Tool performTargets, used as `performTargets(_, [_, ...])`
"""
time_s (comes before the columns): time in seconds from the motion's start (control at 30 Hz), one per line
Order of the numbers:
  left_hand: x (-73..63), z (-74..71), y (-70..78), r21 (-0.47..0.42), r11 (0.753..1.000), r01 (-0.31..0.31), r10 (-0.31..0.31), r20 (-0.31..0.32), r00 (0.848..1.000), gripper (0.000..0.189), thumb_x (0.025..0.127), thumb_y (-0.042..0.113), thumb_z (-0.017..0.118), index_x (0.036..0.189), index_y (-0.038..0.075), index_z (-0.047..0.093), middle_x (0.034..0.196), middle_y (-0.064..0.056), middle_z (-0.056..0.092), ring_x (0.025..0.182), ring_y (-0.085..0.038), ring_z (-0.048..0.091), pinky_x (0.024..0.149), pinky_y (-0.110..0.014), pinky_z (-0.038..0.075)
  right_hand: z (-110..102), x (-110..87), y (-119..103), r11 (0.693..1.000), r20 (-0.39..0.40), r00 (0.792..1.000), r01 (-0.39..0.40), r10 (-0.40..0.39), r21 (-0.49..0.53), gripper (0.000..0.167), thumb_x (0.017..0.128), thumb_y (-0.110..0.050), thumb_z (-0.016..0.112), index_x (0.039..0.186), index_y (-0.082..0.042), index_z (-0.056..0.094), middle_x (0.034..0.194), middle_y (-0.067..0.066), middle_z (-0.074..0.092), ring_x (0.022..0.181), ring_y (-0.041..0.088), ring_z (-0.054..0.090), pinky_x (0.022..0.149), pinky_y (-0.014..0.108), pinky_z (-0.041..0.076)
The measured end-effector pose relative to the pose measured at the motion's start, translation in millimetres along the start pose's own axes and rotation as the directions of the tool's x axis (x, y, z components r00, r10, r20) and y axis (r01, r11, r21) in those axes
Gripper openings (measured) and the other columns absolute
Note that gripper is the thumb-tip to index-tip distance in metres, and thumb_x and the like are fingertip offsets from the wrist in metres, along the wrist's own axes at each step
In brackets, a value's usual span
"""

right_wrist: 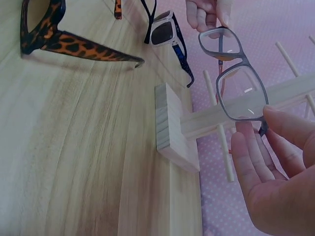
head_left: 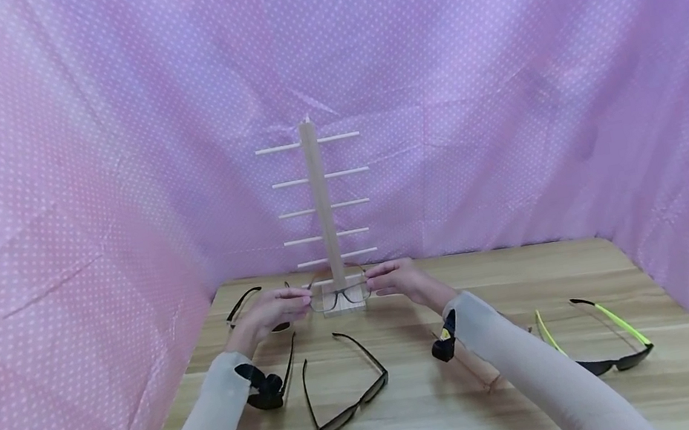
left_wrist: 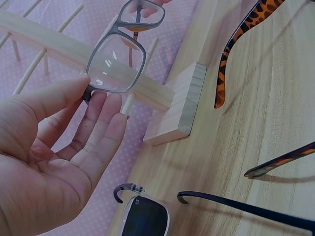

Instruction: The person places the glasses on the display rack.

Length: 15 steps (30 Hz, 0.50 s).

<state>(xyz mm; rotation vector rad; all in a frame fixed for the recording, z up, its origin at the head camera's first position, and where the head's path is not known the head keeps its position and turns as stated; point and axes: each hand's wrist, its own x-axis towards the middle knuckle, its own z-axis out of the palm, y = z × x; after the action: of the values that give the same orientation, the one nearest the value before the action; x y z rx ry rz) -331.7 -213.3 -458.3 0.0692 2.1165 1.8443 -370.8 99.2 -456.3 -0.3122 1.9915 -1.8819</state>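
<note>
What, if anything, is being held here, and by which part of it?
A pair of gray-framed glasses, held by both outer ends of its front: the left hand pinches one end, the right hand the other.

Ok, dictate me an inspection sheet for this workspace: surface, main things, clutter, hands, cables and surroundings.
Surface: wooden table, light with visible grain.
Main things: gray glasses held up in front of the upright wooden stand; can't tell whether they touch it.
Clutter: spotted sunglasses, yellow-armed sunglasses and white-rimmed sunglasses among the pairs on the table.
Hands: left hand and right hand each pinch one end of the gray glasses.
Cables: nothing seen.
Surroundings: dotted pink-purple cloth behind and on both sides.
</note>
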Motion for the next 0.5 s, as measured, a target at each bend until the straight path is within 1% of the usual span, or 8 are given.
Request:
performTargets(0.07, [1.6,-0.8,1.2,-0.005,1.000,0.013,-0.013,-0.016,1.000,0.039,0.099,0.008,0.066,0.134,-0.009,0.060,0.105,-0.001,0.074,0.109,-0.022,0.071,0.116,-0.053,0.044,0,3.1,-1,1.000,0.000,1.000,-0.008,0.008,0.001,0.038,0.095,0.002,0.067,0.130,0.014,0.060,0.106,0.006,0.076,0.108,0.028,0.071,0.110,0.054,0.049])
performTargets(0.17, [4.1,-1.9,2.1,0.004,1.000,0.010,-0.010,-0.022,1.000,0.035,0.099,0.011,0.067,0.130,-0.004,0.065,0.105,-0.001,0.075,0.116,-0.030,0.068,0.115,-0.052,0.045,-1,6.8,-1,1.000,0.000,1.000,-0.019,0.019,0.008,0.041,0.096,0.001,0.066,0.133,0.015,0.056,0.104,0.004,0.076,0.114,0.034,0.070,0.113,0.056,0.046])
performTargets(0.23, [6.1,-2.8,2.0,-0.001,1.000,0.007,-0.007,-0.026,1.000,0.032,0.098,0.012,0.068,0.128,-0.001,0.067,0.103,0.000,0.075,0.119,-0.033,0.067,0.115,-0.051,0.046,-1,9.2,0,1.000,0.001,1.000,-0.019,0.019,0.016,0.041,0.096,0.000,0.066,0.134,0.015,0.056,0.103,0.003,0.077,0.119,0.038,0.067,0.114,0.057,0.044])
performTargets(0.3, [8.0,-3.5,1.0,0.000,1.000,-0.007,0.006,-0.020,1.000,0.035,0.099,0.012,0.067,0.131,-0.003,0.064,0.103,0.001,0.075,0.117,-0.032,0.067,0.116,-0.052,0.045,-2,10.9,2,1.000,-0.003,1.000,-0.022,0.022,0.022,0.041,0.097,-0.001,0.066,0.134,0.014,0.056,0.101,0.001,0.077,0.122,0.040,0.065,0.115,0.058,0.043])
performTargets(0.37, [9.8,-4.2,-0.9,-0.002,1.000,-0.014,0.014,-0.021,1.000,0.039,0.100,0.012,0.066,0.134,-0.005,0.061,0.103,0.002,0.075,0.113,-0.026,0.069,0.116,-0.053,0.044,-2,12.4,3,0.999,-0.002,0.999,-0.032,0.032,0.032,0.041,0.097,-0.001,0.065,0.135,0.014,0.056,0.102,0.002,0.077,0.125,0.042,0.062,0.115,0.057,0.043])
performTargets(0.43, [11.4,-4.5,-3.1,-0.015,1.000,-0.014,0.014,-0.024,1.000,0.041,0.101,0.011,0.065,0.137,-0.008,0.058,0.103,0.003,0.074,0.110,-0.021,0.070,0.117,-0.054,0.042,-1,13.2,5,0.998,-0.003,0.999,-0.043,0.043,0.036,0.041,0.098,-0.001,0.065,0.135,0.014,0.055,0.105,0.006,0.078,0.126,0.044,0.061,0.115,0.057,0.043])
performTargets(0.5, [12.6,-4.6,-4.6,-0.030,1.000,-0.009,0.008,-0.032,0.999,0.043,0.101,0.010,0.064,0.138,-0.008,0.057,0.106,0.000,0.075,0.110,-0.021,0.070,0.118,-0.054,0.041,0,13.7,5,0.997,-0.010,0.998,-0.058,0.058,0.048,0.041,0.098,0.000,0.065,0.135,0.013,0.055,0.113,0.013,0.076,0.128,0.046,0.059,0.115,0.056,0.044])
